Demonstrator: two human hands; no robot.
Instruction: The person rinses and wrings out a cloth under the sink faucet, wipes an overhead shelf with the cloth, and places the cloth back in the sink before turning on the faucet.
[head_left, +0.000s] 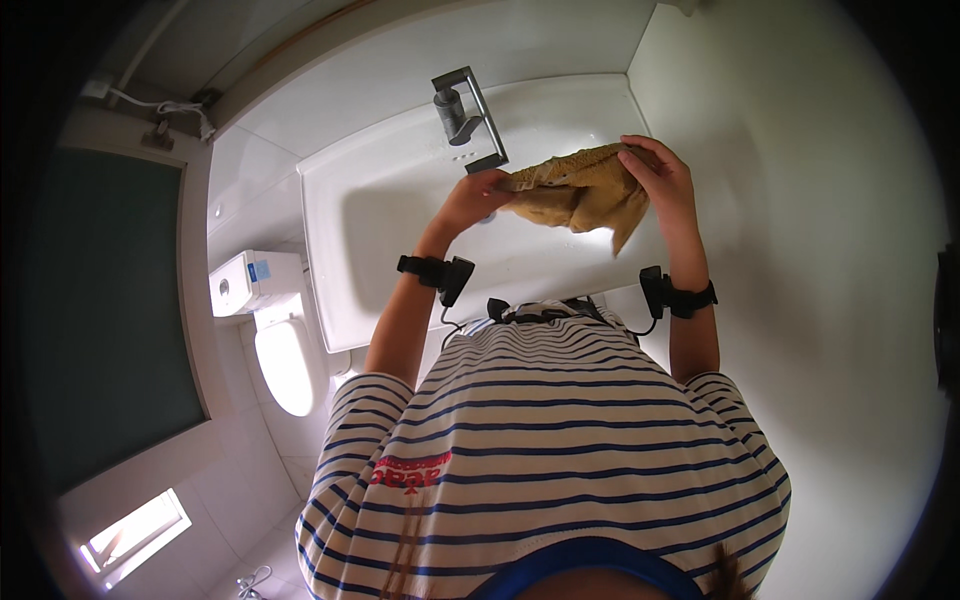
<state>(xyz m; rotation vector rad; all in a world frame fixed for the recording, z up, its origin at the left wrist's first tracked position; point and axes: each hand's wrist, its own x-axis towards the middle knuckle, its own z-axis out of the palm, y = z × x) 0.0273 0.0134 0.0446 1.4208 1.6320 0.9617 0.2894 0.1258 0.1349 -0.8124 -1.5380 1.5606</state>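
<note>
A yellow-brown cloth (574, 191) hangs stretched between my two hands above a white washbasin (390, 247). My left hand (476, 199) grips its left end, just below the spout of the faucet. The upper right corner is pinched by my right hand (660, 172), thumb on the near side. Folds sag in the middle of the cloth, and a pointed corner dangles on the right. The dark grey faucet (454, 116) with its squared spout stands at the back of the basin. No running water can be made out. The cloth partly hides the drain.
To the left stands a white toilet (285, 367) with its lid down. Above it a dark-panelled mirror or cabinet door (112, 315) covers part of the wall. A pale wall (810, 247) rises close on my right. A white cable (172, 107) hangs at the upper left.
</note>
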